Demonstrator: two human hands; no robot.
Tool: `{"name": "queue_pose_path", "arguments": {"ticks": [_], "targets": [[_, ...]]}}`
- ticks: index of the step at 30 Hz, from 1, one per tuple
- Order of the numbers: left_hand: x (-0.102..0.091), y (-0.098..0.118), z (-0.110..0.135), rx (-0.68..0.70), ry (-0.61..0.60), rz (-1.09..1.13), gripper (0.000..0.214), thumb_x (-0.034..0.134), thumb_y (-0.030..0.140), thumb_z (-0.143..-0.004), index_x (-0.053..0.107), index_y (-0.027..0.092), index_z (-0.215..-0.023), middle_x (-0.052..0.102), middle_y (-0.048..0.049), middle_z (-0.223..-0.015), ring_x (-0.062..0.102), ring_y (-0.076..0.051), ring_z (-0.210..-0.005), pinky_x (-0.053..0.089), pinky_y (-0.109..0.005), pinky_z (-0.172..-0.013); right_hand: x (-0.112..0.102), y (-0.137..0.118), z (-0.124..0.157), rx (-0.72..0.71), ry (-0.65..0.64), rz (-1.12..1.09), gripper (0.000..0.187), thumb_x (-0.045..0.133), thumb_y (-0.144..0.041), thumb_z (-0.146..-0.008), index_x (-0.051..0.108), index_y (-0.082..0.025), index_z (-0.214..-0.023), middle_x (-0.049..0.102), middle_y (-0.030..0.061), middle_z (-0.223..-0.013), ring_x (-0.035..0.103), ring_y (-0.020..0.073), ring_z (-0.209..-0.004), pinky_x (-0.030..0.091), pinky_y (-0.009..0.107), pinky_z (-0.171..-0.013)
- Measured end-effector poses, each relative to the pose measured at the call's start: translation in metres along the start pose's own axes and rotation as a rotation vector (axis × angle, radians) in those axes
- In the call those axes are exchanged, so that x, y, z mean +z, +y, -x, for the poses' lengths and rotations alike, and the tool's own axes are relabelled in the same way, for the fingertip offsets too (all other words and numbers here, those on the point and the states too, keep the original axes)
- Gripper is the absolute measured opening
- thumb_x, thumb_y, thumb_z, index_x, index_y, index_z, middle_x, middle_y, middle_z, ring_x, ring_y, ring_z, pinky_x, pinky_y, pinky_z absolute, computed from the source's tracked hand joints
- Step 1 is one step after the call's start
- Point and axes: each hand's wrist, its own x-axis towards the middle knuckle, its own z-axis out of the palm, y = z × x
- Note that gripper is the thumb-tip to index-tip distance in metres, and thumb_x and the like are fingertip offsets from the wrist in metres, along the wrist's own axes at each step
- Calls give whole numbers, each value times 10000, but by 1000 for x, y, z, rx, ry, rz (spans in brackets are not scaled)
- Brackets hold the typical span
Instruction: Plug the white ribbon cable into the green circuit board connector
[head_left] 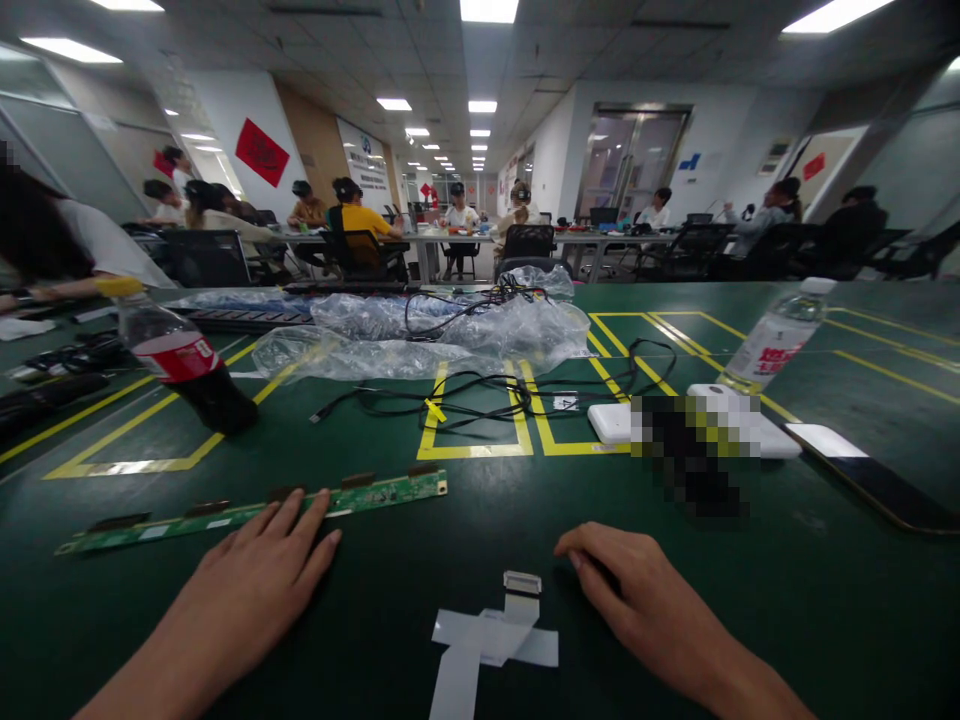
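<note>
My left hand (259, 570) lies flat on the green table, fingers stretched out, with its fingertips touching a long narrow green circuit board (255, 511). My right hand (626, 590) rests on the table to the right with its fingers curled under; whether anything is in them is hidden. Between my hands lie white flat ribbon cables (491, 640) crossed over each other, one ending in a small connector (522, 581). Neither hand touches the cables.
A cola bottle (187, 365) stands at the left. Black cables (480, 400) and clear plastic bags (450, 330) lie mid-table among yellow tape lines. A white box (611, 420), a phone (870, 475) and a water bottle (772, 340) are at the right. People sit at tables behind.
</note>
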Motion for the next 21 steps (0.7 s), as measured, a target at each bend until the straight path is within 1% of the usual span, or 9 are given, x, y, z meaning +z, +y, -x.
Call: {"name": "queue_pose_path", "arguments": {"ticks": [2, 4, 6, 8, 10, 12, 15, 18, 21], "targets": [[-6, 33, 5, 24, -81, -67, 666, 332, 525, -948, 519, 168, -1478, 475, -134, -1539, 443, -366, -1409, 388, -590, -1110, 0, 0, 0, -7, 29, -5, 224, 414, -206, -1012, 634, -233, -1043, 670, 29, -952, 651, 190, -868, 477, 360, -771], [-13, 61, 8, 74, -135, -103, 652, 295, 476, -975, 428, 166, -1533, 424, -112, -1575, 407, -336, -1438, 391, -555, -1123, 0, 0, -1, -20, 69, -5, 228, 408, -212, -1011, 633, -227, -1039, 659, 36, -940, 644, 192, -851, 485, 361, -752], [-18, 83, 10, 136, -151, -113, 621, 272, 417, -995, 406, 155, -1541, 401, -93, -1589, 390, -309, -1450, 403, -521, -1124, 0, 0, -2, -37, 114, -1, 236, 400, -216, -1012, 635, -222, -1027, 649, 46, -939, 638, 196, -851, 496, 362, -741], [-20, 97, 11, 195, -156, -119, 587, 274, 362, -1001, 439, 154, -1524, 389, -82, -1595, 385, -301, -1452, 410, -510, -1120, -1, -1, -2, -58, 144, 2, 243, 396, -219, -1016, 639, -221, -1027, 648, 61, -988, 637, 203, -900, 514, 368, -767], [-20, 105, 12, 247, -158, -121, 561, 296, 318, -995, 474, 166, -1505, 386, -84, -1597, 397, -309, -1442, 419, -517, -1109, -1, -1, -1, -76, 153, 9, 243, 407, -223, -1016, 645, -227, -1062, 646, 78, -1087, 633, 212, -989, 531, 382, -832], [-17, 109, 14, 299, -143, -106, 549, 331, 276, -982, 482, 181, -1501, 396, -92, -1592, 418, -321, -1425, 431, -532, -1091, -1, -2, 0, -85, 142, 27, 247, 435, -223, -1010, 645, -238, -1139, 621, 92, -1231, 612, 225, -1112, 528, 409, -925], [-11, 111, 17, 376, -79, -71, 556, 406, 232, -947, 489, 190, -1495, 436, -119, -1569, 470, -349, -1374, 468, -560, -1038, 1, -3, 1, -97, 75, 75, 307, 472, -231, -1002, 624, -258, -1267, 559, 96, -1403, 535, 251, -1284, 482, 460, -1046], [-6, 112, 20, 433, -29, -53, 565, 454, 222, -926, 493, 184, -1488, 465, -144, -1546, 508, -362, -1329, 497, -572, -998, 4, -6, 1, -106, 6, 126, 353, 511, -242, -989, 618, -276, -1323, 572, 84, -1429, 505, 276, -1334, 438, 514, -1099], [-4, 114, 21, 465, -3, -29, 544, 457, 237, -948, 484, 199, -1491, 480, -150, -1532, 516, -358, -1320, 499, -577, -1000, 5, -5, 0, -95, -10, 184, 397, 539, -239, -973, 611, -296, -1359, 605, 66, -1417, 509, 292, -1340, 395, 563, -1128]]}}
